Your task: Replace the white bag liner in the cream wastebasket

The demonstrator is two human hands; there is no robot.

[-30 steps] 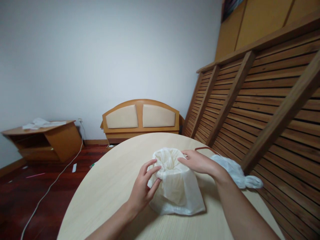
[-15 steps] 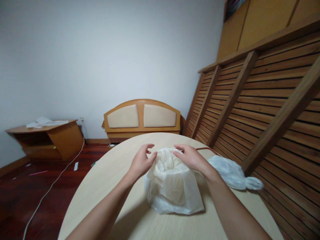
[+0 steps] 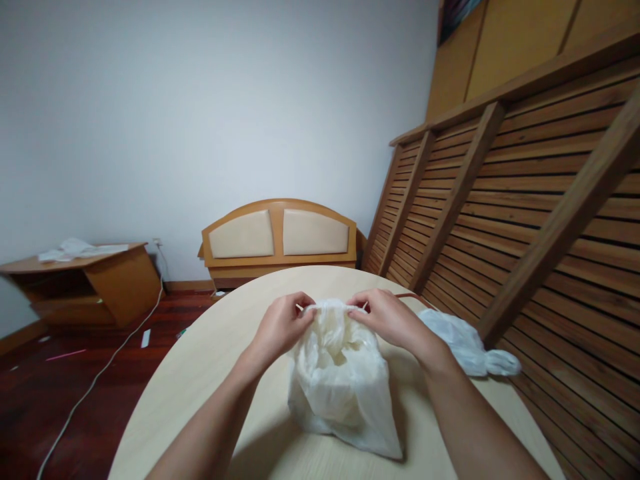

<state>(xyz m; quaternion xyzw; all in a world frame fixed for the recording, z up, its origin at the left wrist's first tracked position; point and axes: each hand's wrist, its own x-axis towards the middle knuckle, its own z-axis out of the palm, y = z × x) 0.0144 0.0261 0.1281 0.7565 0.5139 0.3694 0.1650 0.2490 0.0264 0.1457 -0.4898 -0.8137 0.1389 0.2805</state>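
Note:
A white, slightly see-through plastic bag (image 3: 345, 393) stands on the round pale table (image 3: 240, 327) in front of me, its mouth partly open toward me. My left hand (image 3: 287, 320) pinches the far rim of the bag at its left side. At the right side of the same rim, my right hand (image 3: 377, 313) grips the plastic between thumb and fingers. The rim is stretched between both hands. Something pale and rounded shows through the bag's front, but I cannot make out what it is.
A second, knotted white plastic bag (image 3: 460, 343) lies at the table's right edge, beside a leaning slatted wooden frame (image 3: 500, 220). Beyond the table stands a headboard (image 3: 280, 233). At left are a low desk (image 3: 115, 280) and a white cable (image 3: 100, 380) on the floor.
Both hands were loosely curved beside the bag's mouth; now their fingers have closed on its far rim. The rim is pulled straighter, and the bag's bottom front has shifted toward me.

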